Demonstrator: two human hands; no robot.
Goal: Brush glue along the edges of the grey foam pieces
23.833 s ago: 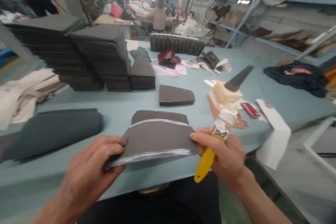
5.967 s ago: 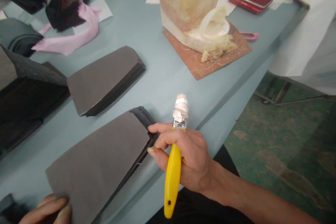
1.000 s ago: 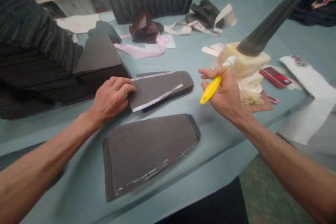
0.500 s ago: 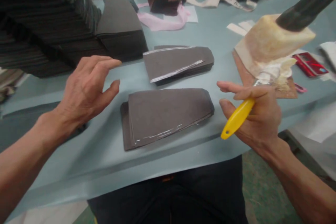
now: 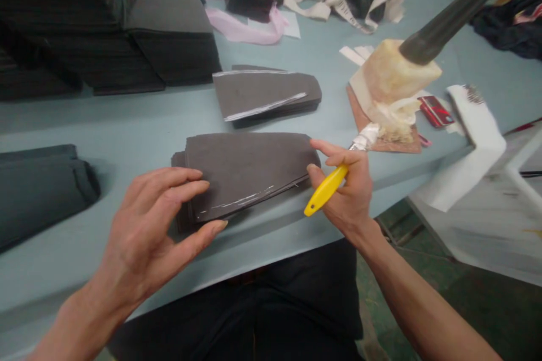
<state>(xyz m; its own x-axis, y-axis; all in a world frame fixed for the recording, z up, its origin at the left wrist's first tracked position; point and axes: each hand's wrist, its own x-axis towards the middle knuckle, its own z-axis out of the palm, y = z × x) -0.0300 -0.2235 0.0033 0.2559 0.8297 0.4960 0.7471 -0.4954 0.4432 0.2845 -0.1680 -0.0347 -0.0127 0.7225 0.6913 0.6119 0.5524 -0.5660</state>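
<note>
Left hand spreads at the panel stack's wide end; right hand grips a paintbrush at its narrow end.

Worktop, blue-green | near grey panel stack | far grey panel stack, white-edged | dark pile, left | brown board, right

Diffuse light, soft shadows on the tabletop, slight blur
</note>
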